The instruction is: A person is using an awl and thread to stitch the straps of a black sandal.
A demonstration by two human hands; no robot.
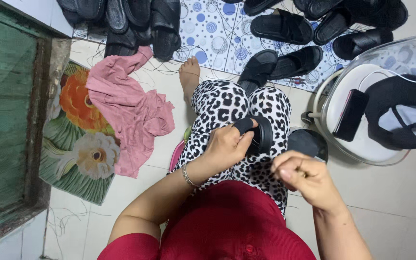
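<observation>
Head view: left hand [225, 144] fingers [244, 139] clamped on black sandal [261, 135], thumb over strap, sole edge-up on lap, resting against knee of spotted trousers [222, 103]. Right hand [304, 175] just beside, not touching sandal; fingers pinched together w/ thumb, as if on thread or needle, but too fine to tell.

Handling, judged: sandal looks light, foam or rubber sole, semi-stiff w/ some flex; strap soft, bends easy. Matte, so not slippery; not fragile. Best hold approx. where left hand sits now: around sole rim at strap root, thumb pressing strap down. Gripping strap alone would likely let sole swing.

Outward: second dark sole piece [309, 143] near right knee, on floor. Bare foot [189, 74] stretched toward dotted mat [217, 33]. More black sandals [285, 26] on mat, pair [280, 65] near its edge, stack [136, 24] at top left. Pink cloth [131, 110] crumpled on floor, partly over flower mat [80, 144]. Loose threads across tiles. White chair [362, 139] at right w/ dark phone-like slab [351, 114] and black strap piece [400, 113] on seat. Green door [6, 120] far left.
</observation>
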